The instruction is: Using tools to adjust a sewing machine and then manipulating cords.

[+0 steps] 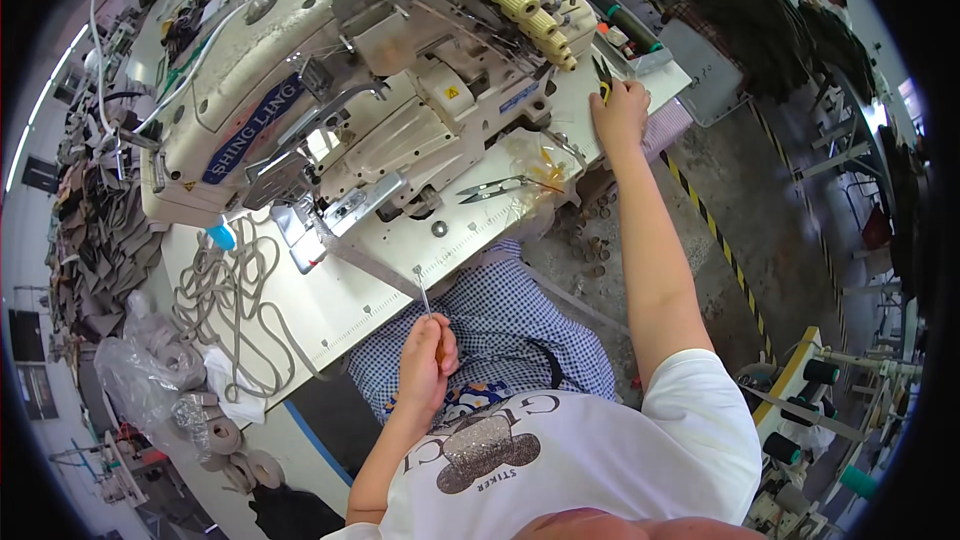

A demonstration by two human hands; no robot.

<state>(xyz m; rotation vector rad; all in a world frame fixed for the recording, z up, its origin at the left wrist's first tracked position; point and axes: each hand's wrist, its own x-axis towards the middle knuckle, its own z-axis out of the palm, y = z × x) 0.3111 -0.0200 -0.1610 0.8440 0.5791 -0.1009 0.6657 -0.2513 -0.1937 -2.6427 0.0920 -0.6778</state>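
My left hand (pixel 427 358) is closed around a screwdriver (pixel 424 296), in front of the table's near edge. Its thin metal shaft points up toward the table, and a bit of orange handle shows among my fingers. At the right end of the table, my right hand (pixel 622 112) grips small yellow-handled snips (pixel 604 86) with dark tips pointing away from me. The big cream sewing machine (pixel 390 100) stands between and beyond my hands. Metal scissors (pixel 492 188) lie on the white tabletop (pixel 400 250), by a clear plastic bag (pixel 545 175) with orange bits.
A tangled grey strip (pixel 235 290) lies left of the machine. Rolls of tape (pixel 225 435) in plastic sit at the lower left. Beyond my right hand, a tray (pixel 650 62) holds a green rod-like piece. Yellow thread-tension knobs (pixel 525 5) stick out from the machine.
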